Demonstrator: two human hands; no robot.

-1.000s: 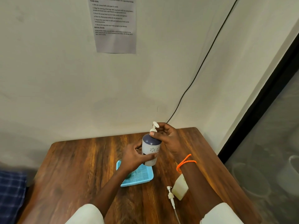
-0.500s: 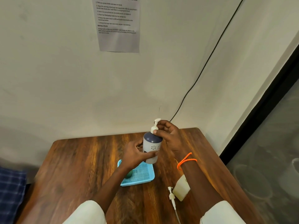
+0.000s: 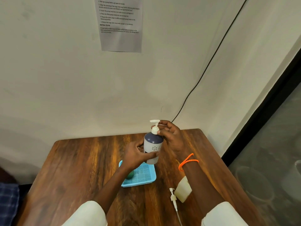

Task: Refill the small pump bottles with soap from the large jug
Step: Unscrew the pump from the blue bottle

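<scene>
Fingers of your right hand [image 3: 171, 137] pinch the white pump head [image 3: 155, 127] atop the pump bottle [image 3: 153, 148]. Your left hand [image 3: 136, 156] grips its body above the blue tray [image 3: 147, 181] near the table [image 3: 81, 160]'s far edge.

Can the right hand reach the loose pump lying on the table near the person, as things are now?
Probably not right away. The right hand pinches the pump collar of the bottle, which the left hand grips. The loose pump lies uncovered on the table, beside the right forearm, so nothing blocks it once that hand lets go.
</scene>
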